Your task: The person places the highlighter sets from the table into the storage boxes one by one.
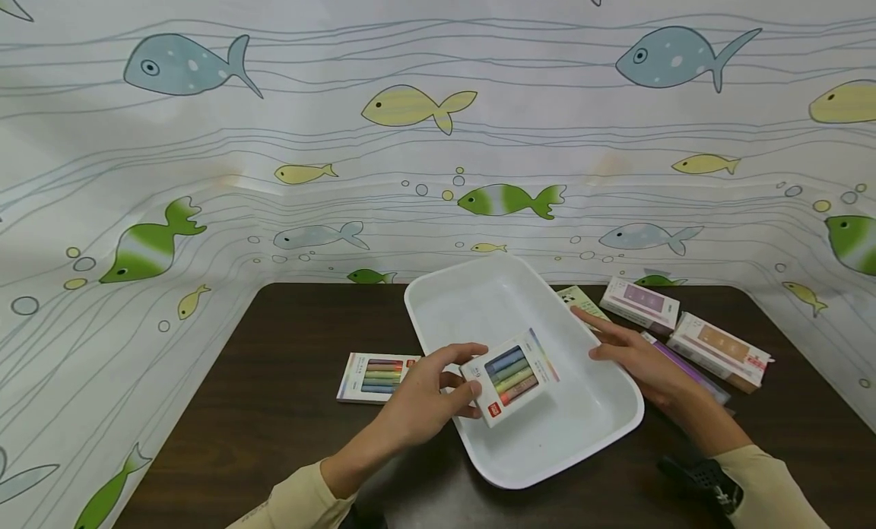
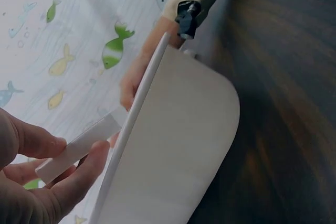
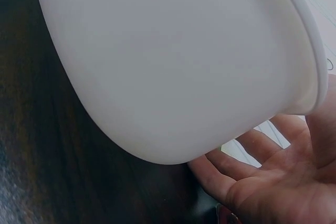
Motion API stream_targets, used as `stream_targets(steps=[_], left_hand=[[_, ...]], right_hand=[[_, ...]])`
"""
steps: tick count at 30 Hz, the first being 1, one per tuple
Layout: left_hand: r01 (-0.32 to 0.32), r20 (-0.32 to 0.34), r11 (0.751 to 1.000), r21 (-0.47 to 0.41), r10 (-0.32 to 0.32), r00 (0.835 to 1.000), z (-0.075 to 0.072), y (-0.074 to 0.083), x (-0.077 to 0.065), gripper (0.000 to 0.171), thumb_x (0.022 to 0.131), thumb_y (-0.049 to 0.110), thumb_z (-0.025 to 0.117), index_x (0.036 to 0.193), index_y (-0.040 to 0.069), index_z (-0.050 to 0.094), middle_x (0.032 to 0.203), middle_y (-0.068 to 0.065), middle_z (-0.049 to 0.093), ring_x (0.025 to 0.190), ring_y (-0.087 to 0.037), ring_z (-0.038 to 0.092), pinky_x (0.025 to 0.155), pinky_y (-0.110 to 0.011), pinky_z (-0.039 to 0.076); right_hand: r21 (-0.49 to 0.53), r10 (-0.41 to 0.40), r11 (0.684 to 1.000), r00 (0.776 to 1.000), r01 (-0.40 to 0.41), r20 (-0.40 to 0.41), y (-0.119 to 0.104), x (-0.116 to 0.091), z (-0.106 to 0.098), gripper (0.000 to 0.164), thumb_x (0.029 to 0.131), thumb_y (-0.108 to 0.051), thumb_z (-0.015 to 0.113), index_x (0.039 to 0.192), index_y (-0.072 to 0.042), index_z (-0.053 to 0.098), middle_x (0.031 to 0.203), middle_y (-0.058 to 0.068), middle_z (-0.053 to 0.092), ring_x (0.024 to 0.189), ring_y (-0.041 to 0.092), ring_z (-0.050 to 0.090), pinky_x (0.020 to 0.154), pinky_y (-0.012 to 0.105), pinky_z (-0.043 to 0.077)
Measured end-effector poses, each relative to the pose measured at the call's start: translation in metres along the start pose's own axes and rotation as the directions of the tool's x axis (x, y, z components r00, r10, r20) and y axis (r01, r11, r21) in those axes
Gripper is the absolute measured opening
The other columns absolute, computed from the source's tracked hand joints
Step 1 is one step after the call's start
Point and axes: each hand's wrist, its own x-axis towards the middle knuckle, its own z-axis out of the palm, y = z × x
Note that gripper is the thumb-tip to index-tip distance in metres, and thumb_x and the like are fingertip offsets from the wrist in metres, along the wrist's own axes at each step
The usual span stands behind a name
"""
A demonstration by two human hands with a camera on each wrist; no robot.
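A white box with coloured sticks like crayons (image 1: 509, 377) in its window is pinched between my left thumb and fingers. This left hand (image 1: 431, 388) holds it tilted above the white tray (image 1: 568, 445), over its left side. In the left wrist view the box (image 2: 81, 148) shows its plain narrow side, beside the tray rim (image 2: 131, 121). My right hand (image 1: 636, 358) holds the tray's right edge, thumb at the rim. The right wrist view shows that hand's fingers (image 3: 252, 153) reaching along the tray's outer wall, their tips hidden behind it.
A similar box of coloured sticks (image 1: 369, 377) lies left of the tray. Right of it are a purple-labelled box (image 1: 639, 305), an orange-labelled box (image 1: 718, 350), a flat purple-edged pack (image 1: 694, 373) and a pale green pack (image 1: 582, 301). A fish-patterned sheet (image 1: 424, 50) rises behind the dark table (image 1: 226, 430).
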Motion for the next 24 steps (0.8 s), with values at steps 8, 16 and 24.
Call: stream_targets(steps=[8,16,24], left_hand=[[0.022,0.029,0.999,-0.027,-0.021,0.999,0.008,0.004,-0.005,0.043,0.098,0.0,0.067,0.14,0.008,0.059,0.135,-0.016,0.049,0.095,-0.03,0.065,0.076,-0.05,0.061],[0.036,0.049,0.999,-0.011,-0.036,0.998,0.012,0.003,-0.007,0.043,0.098,-0.001,0.068,0.139,0.009,0.06,0.133,-0.014,0.05,0.095,-0.029,0.065,0.074,-0.046,0.062],[0.019,0.062,0.999,0.034,-0.021,0.998,0.013,0.002,-0.007,0.041,0.098,0.0,0.067,0.138,0.011,0.061,0.134,-0.01,0.053,0.099,-0.026,0.066,0.076,-0.044,0.062]], right_hand=[[0.007,-0.003,1.0,1.0,0.003,0.001,0.001,0.0,0.0,0.07,0.106,-0.003,0.052,0.165,-0.024,0.021,0.158,0.02,0.032,0.123,0.035,0.059,0.084,0.066,0.053],[0.007,-0.005,1.0,1.0,0.005,0.003,0.0,-0.001,0.0,0.07,0.106,-0.004,0.051,0.165,-0.023,0.02,0.153,0.015,0.041,0.121,0.036,0.061,0.083,0.067,0.053],[0.017,0.004,1.0,1.0,-0.004,0.009,0.0,0.0,0.0,0.069,0.106,-0.004,0.051,0.165,-0.024,0.02,0.152,0.015,0.042,0.121,0.036,0.061,0.082,0.068,0.053]])
